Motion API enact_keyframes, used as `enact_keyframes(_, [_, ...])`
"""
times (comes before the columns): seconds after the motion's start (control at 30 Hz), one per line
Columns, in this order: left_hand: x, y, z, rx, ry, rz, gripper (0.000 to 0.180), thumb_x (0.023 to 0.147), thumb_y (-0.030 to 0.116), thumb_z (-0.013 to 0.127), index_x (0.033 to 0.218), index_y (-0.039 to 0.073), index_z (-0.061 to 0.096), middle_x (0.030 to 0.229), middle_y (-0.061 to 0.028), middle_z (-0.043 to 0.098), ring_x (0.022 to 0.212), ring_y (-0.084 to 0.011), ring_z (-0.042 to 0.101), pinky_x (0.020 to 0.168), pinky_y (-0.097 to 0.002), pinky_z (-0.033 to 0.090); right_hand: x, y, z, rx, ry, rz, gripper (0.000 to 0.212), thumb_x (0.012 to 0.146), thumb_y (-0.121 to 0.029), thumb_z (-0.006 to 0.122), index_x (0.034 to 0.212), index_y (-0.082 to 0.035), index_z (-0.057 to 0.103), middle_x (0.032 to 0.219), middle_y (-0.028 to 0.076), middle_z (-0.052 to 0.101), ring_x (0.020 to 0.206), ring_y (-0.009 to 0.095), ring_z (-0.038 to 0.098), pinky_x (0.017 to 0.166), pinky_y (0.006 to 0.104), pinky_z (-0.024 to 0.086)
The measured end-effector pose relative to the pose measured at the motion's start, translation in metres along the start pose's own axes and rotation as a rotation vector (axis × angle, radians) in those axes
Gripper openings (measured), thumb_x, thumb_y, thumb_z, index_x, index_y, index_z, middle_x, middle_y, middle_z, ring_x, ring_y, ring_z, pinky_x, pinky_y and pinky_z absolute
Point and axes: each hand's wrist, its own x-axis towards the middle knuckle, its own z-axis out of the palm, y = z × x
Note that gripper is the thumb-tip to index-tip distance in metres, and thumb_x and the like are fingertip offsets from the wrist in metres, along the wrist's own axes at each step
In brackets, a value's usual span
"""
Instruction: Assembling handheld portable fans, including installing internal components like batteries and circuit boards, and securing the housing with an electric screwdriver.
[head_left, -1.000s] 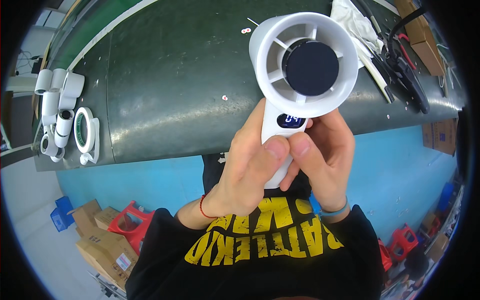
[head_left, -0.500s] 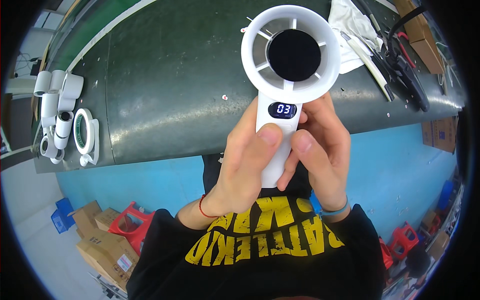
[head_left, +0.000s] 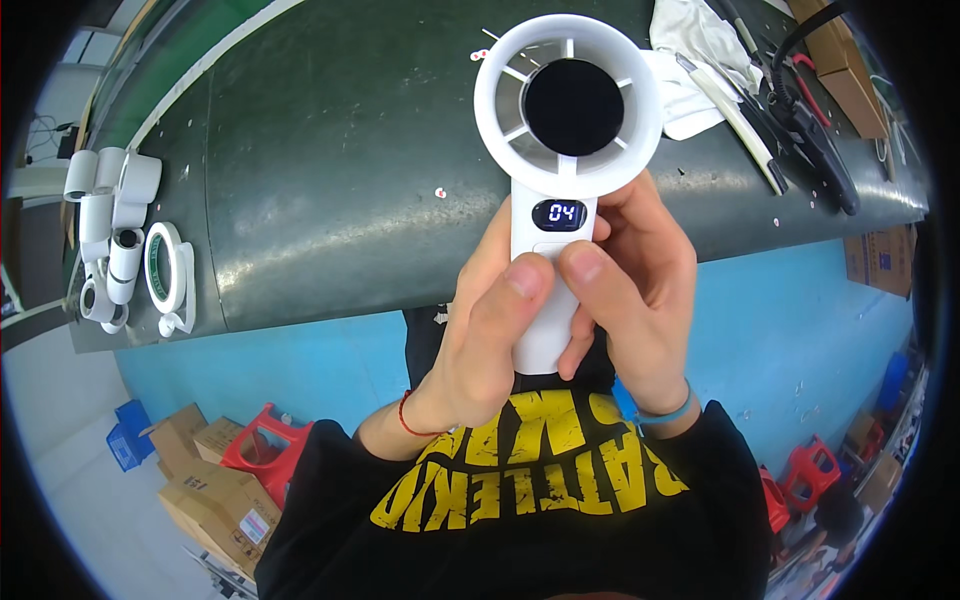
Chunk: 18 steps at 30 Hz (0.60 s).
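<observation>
We are holding a white fan in both hands in front of our black shirt, its ring and round dark hub facing us and overlapping the far worktop in our view, its handle pointing down toward our chest. Our left hand is gripping the handle from the left, its fingers curling behind and its thumb lying on the front, just below the lit display. Our right hand is steadying the other side, its thumb resting on the handle's edge beside the left thumb, its fingers bending loosely around the right side and back; we cannot tell how firmly either thumb is pressing. A red bracelet is circling our left wrist and a blue wristband our right. At the worktop's left end, white rolls are standing and lying close together, with a white ring leaning just beside them. To the right of the fan, a white cloth is lying crumpled, with a pale blade-like strip crossing it and a black tool stretching near that. Below on the left, a red stool is standing beside cartons, and a blue crate is sitting near them.
</observation>
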Motion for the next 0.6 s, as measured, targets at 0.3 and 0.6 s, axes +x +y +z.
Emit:
enact_keyframes(0.3, [0.0006, 0.0020, 0.0016, -0.012, 0.027, 0.007, 0.050, 0.097, 0.040, 0.043, 0.123, -0.003, 0.045, 0.083, -0.0096, 0.055, 0.053, -0.0111, 0.051, 0.050, -0.0237, 0.039, 0.0016, -0.0034, 0.0012, 0.012, -0.034, 0.009, 0.032, 0.089, -0.006, 0.064, 0.117, 0.006, 0.056, 0.110, 0.007, 0.049, 0.078, 0.007, 0.058, 0.062, 0.0193, 0.049])
enact_keyframes(0.6, [0.0005, 0.0009, 0.0017, -0.034, 0.027, -0.034, 0.049, 0.099, 0.041, 0.041, 0.123, -0.002, 0.045, 0.079, -0.0100, 0.055, 0.053, -0.0117, 0.051, 0.051, -0.0237, 0.040, 0.0013, 0.0043, -0.0018, -0.033, -0.035, -0.048, 0.033, 0.089, -0.006, 0.064, 0.118, 0.006, 0.055, 0.110, 0.008, 0.049, 0.076, 0.007, 0.059, 0.060, 0.0191, 0.049])
